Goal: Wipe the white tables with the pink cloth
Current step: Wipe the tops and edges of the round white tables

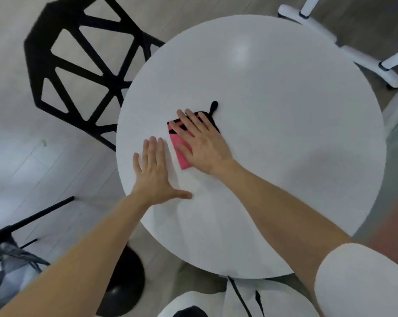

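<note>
You have one round white surface (285, 115) in front of you, and on it lies one pink cloth (181, 155). The cloth is folded and has a black border. One small black loop (214, 107) pokes out from its far corner. The cloth lies a bit left of the middle of the surface, closer to the left edge than to the right edge.

You have two hands on the surface. Your right hand (201, 139) lies flat on top of the cloth, fingers straight and spread, pressing it down. It is not curled round the cloth. Your left hand (153, 171) lies flat on the bare white top just beside the cloth, near the left edge. Its fingers are straight, its thumb sticks out to the side, and it holds nothing.

Past the left edge stands one black chair (79, 72) with big holes shaped like triangles. Past the far right edge you can see the white legs (364, 65) of some other furniture. Below the near left edge sits one round black foot (127, 277) on the floor (22, 156), which is pale grey. A soft spot of light shines on the far part of the surface
</note>
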Available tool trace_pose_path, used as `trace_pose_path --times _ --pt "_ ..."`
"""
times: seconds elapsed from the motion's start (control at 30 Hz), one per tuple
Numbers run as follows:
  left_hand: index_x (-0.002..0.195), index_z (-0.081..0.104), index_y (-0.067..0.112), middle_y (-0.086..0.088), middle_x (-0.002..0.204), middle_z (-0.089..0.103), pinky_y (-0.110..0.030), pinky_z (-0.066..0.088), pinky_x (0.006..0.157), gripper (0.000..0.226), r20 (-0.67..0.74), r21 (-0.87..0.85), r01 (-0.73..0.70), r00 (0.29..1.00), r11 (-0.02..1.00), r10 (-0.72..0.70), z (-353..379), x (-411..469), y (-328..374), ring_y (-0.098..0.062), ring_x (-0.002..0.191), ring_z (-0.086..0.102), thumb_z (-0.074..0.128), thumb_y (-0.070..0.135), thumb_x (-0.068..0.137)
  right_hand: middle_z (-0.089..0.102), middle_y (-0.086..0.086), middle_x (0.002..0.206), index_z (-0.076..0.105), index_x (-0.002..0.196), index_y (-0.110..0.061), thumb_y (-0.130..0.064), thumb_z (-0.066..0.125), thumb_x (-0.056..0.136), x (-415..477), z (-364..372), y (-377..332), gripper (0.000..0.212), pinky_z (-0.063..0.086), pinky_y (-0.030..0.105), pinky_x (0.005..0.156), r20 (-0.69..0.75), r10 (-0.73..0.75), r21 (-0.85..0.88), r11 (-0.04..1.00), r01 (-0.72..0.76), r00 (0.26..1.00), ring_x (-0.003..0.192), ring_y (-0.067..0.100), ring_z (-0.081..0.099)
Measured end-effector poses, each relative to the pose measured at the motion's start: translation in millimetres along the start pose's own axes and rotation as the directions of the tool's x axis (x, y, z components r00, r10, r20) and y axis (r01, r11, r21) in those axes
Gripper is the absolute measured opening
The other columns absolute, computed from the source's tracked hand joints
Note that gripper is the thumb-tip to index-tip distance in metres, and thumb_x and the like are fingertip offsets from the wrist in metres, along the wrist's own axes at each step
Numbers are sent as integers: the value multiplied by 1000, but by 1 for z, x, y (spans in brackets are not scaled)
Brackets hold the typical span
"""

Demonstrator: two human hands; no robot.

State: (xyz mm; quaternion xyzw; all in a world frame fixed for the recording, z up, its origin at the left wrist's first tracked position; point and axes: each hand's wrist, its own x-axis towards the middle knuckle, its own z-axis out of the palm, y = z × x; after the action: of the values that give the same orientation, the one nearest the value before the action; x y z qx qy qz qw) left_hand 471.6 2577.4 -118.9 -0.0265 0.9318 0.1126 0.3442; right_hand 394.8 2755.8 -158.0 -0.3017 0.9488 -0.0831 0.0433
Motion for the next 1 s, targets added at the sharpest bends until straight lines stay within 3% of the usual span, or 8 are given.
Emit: trace_pose_path --times 0.13,0.27,0.33,0.5,0.6,0.73,0.93,1.0 --pt "147 -54 17 -9 149 -66 -71 -21 122 187 166 15 -16 986 1000 14 -1 8 -2 -31 140 -61 76 101 43 16 6 181 24 173 -27 -50 31 117 -67 -9 85 61 14 51 135 -104 313 -41 947 -318 944 168 26 12" --pt "143 -58 16 -12 144 -70 -72 -23 120 187 229 22 8 973 1000 -13 -6 11 1 -33 136 -64 78 99 45 20 12 180 25 172 -25 -57 19 117 -106 -13 130 65 18 55 133 -202 746 -53 639 -767 635 166 33 19" --pt "143 -58 16 -12 143 -70 -72 -24 120 186 241 20 11 970 1000 -16 -6 12 0 -34 135 -65 77 99 46 22 18 178 27 172 -20 -62 18 114 -76 -11 106 72 17 57 132 -195 829 -27 530 -848 524 165 38 21" --pt "143 -58 16 -11 143 -70 -72 -25 120 185 241 6 16 970 1000 -17 -6 12 -1 -33 135 -65 79 97 48 17 20 179 25 172 -20 -63 31 109 20 1 -6 77 10 56 134 -69 405 -40 912 -408 912 167 37 13" --pt "143 -58 16 -11 143 -70 -71 -25 120 185 239 19 15 971 1000 -19 -7 10 1 -33 135 -65 80 96 48 12 11 181 22 173 -25 -60 31 112 7 2 -20 71 10 52 135 -23 153 -28 988 -153 988 169 28 7" --pt "144 -57 17 -11 144 -70 -71 -24 120 187 250 18 24 968 1000 -28 -8 9 1 -33 136 -64 80 97 45 18 8 180 28 172 -27 -57 38 113 -78 -1 46 67 18 53 134 -126 349 -46 933 -356 929 168 27 14" --pt "144 -57 16 -12 144 -69 -71 -24 120 187 256 12 15 966 1000 -18 -9 10 0 -34 136 -64 78 99 44 19 21 178 26 172 -17 -54 28 113 -65 -7 71 70 16 58 132 -200 837 7 521 -854 509 165 39 18" --pt "144 -57 16 -11 145 -69 -71 -25 120 187 250 12 3 968 1000 -6 -7 10 -1 -33 137 -64 77 99 44 16 23 178 24 172 -17 -52 26 112 -14 -2 24 70 12 58 133 -171 725 8 678 -735 667 166 38 14"
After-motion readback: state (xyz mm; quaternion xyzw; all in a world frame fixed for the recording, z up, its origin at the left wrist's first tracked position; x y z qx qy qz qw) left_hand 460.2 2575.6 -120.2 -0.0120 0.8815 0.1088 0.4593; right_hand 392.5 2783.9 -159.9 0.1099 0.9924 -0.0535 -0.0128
